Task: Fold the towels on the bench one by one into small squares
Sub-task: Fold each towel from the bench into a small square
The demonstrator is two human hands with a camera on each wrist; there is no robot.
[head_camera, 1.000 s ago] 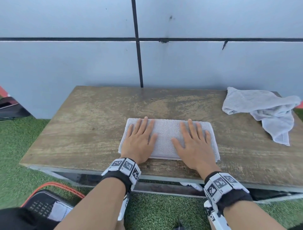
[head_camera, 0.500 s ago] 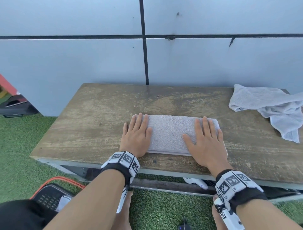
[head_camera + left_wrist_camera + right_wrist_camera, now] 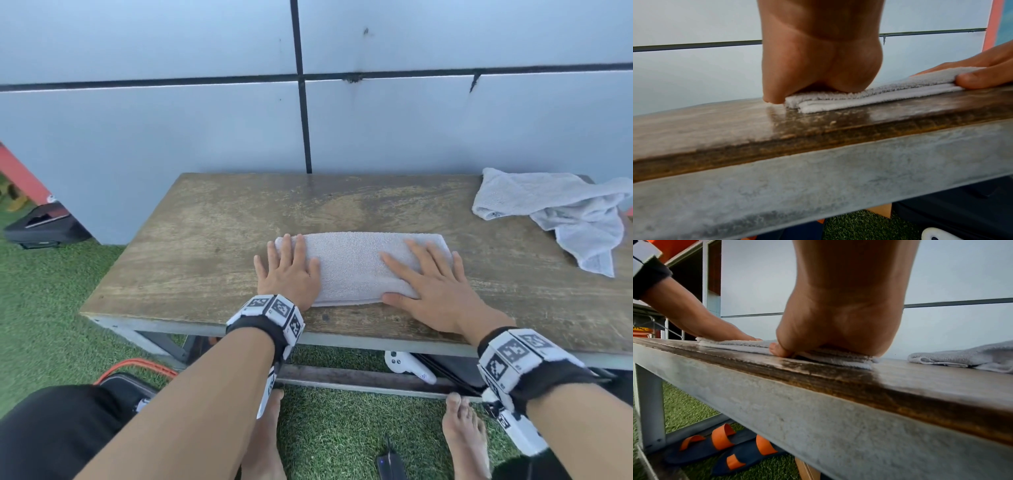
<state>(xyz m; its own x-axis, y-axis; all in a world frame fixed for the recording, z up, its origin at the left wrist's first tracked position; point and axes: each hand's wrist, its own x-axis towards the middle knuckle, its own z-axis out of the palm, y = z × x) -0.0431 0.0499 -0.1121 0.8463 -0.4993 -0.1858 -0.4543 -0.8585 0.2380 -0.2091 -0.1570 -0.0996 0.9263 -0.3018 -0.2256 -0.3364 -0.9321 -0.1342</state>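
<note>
— Terry cloth, soft and light, so how will it handle for us?

— Limp, we'd judge. Starting at our left: the left hand [image 3: 289,274] lies flat, fingers straight and together, pressing the left end of the folded towel [image 3: 356,265], with the outer edge of the hand down on the bare surface [image 3: 191,246]. It grips nothing.

— And the towel itself?

— A long strip near the front edge of the surface, roughly in the middle. The left wrist view shows several layers stacked at its near edge [image 3: 838,104], so it is thicker than it looks from above and may spring open once we lift our palms.

— The right hand?

— The right hand [image 3: 433,287] is spread flat on the right end, fingers fanned, thumb lying along the near edge. It holds nothing either; it only presses.

— So where do we take hold?

— At one short end, we think, pinching all the layers at both corners so none slide apart, then carrying that end across to the other to make the square. The worn wood looks fairly smooth, so we'd keep one palm down as an anchor.

— Further right?

— A crumpled towel [image 3: 561,209] sits at the far right, well apart, not yet folded.
</note>
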